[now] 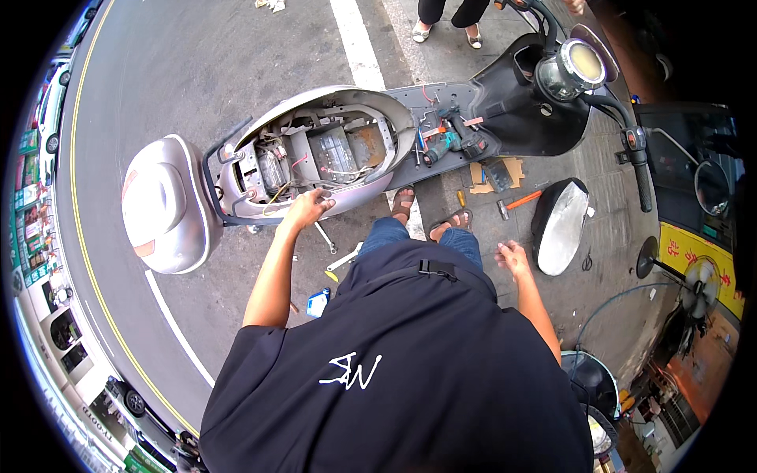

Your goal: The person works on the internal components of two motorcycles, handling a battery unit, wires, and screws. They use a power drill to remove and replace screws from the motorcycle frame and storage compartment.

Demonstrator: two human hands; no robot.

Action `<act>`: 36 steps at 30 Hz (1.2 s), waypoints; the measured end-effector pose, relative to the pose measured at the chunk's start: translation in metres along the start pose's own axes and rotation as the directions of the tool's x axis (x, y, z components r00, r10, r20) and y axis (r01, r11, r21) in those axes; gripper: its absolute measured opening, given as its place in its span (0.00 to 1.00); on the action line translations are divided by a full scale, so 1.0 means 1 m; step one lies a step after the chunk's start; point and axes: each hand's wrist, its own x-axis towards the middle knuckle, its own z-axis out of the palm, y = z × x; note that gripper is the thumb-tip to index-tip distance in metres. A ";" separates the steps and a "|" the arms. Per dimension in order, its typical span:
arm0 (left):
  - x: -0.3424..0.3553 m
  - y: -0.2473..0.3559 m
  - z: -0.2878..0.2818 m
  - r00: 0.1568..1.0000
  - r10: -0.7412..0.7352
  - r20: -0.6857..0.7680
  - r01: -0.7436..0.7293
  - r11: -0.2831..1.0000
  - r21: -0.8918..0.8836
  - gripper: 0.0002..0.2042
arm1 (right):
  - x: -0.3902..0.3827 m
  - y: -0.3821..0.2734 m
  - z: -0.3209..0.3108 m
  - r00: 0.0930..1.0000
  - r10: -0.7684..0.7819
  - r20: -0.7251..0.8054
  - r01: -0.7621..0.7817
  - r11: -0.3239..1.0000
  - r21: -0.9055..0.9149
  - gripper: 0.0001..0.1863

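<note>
A silver scooter (pixel 361 191) stands across in front of me with its seat off. The open compartment shows loose wires (pixel 276 151) and a grey box-like block (pixel 335 150). My left hand (pixel 310 206) is at the near rim of the body, its fingers loosely bent and apart; whether it touches the rim I cannot tell. By my right side hangs my right hand (pixel 513 258), fingers half curled and apart, nothing in it. Nearest to it on the ground lie a detached black and silver seat (pixel 562 229) and an orange-handled hammer (pixel 523 199).
On the footboard lie a teal cordless drill (pixel 441 147) and several small tools. Cardboard (pixel 512 170) and a yellow-handled screwdriver (pixel 460 198) lie beside it. A blue bottle (pixel 318 303) stands left of my legs. A silver top case (pixel 169 203) juts leftward. Another person's shoes (pixel 422 31) show beyond.
</note>
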 end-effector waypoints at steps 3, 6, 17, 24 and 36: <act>0.017 -0.032 0.010 0.998 -0.065 0.027 0.070 0.956 -0.284 0.22 | 0.025 -0.044 0.036 0.977 -0.147 0.155 0.178 0.962 -0.208 0.21; 0.031 -0.039 0.020 0.996 -0.087 0.006 0.083 0.915 -0.394 0.22 | 0.021 -0.064 0.057 0.936 -0.320 0.144 0.339 0.931 -0.133 0.21; -0.088 -0.089 0.080 0.983 -0.173 0.066 0.185 0.906 -0.382 0.21 | -0.026 0.057 0.130 0.946 -0.161 0.281 0.259 0.898 -0.357 0.17; -0.427 -0.074 0.182 0.770 -0.499 0.398 0.560 0.827 -0.049 0.24 | -0.227 0.266 0.063 0.803 0.397 0.444 0.074 0.672 -0.736 0.21; -0.256 -0.085 0.157 0.916 -0.379 -0.132 0.252 0.799 -0.547 0.18 | -0.024 0.109 0.120 0.758 0.040 0.651 0.383 0.781 -0.493 0.17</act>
